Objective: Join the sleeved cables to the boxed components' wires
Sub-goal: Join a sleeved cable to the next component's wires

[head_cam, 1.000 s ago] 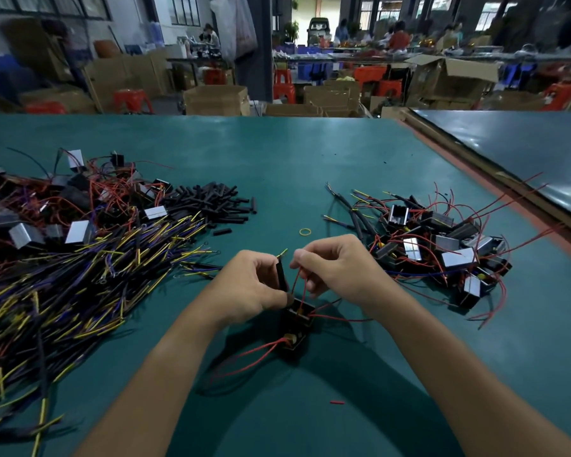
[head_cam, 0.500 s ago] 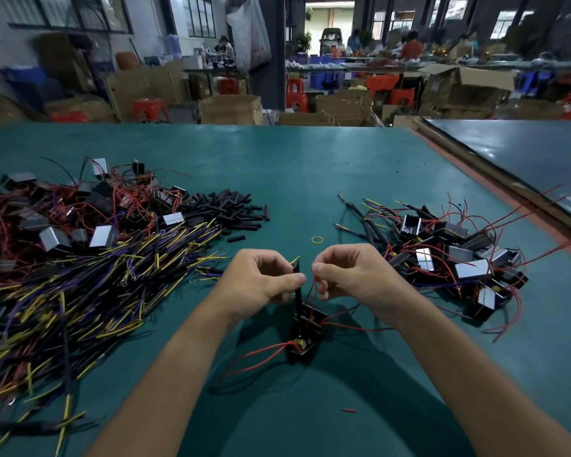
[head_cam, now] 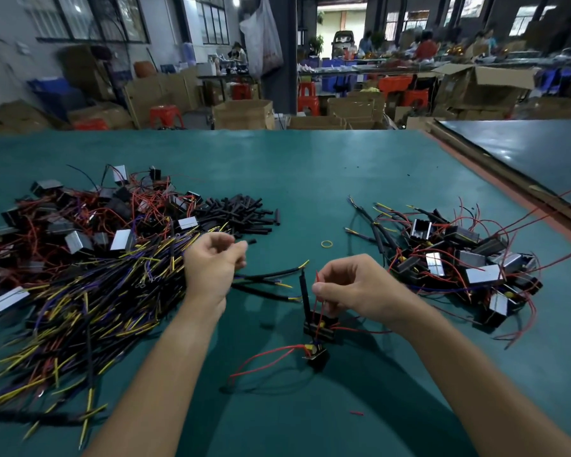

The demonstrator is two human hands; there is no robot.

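Green bench mat (head_cam: 310, 179): your right hand (head_cam: 353, 285) pinches thin red wires (head_cam: 314, 305) above the small black boxed component (head_cam: 320, 328). Your left hand (head_cam: 213, 263) hangs loosely curled, empty. Unsupported, the black sleeved cable (head_cam: 305, 298) may slip free.

Teal table (head_cam: 294, 179), black component box (head_cam: 318, 328) with red wires (head_cam: 264, 354) (yellow-tipped black cables (head_cam: 271, 275), yellow rubber band (head_cam: 326, 244))

Before you green table (head_cam: 310, 166); behind it cardboard boxes (head_cam: 243, 114), red stools (head_cam: 165, 114); windows (head_cam: 89, 18) at your left, daylight through far doorway (head_cam: 342, 24).
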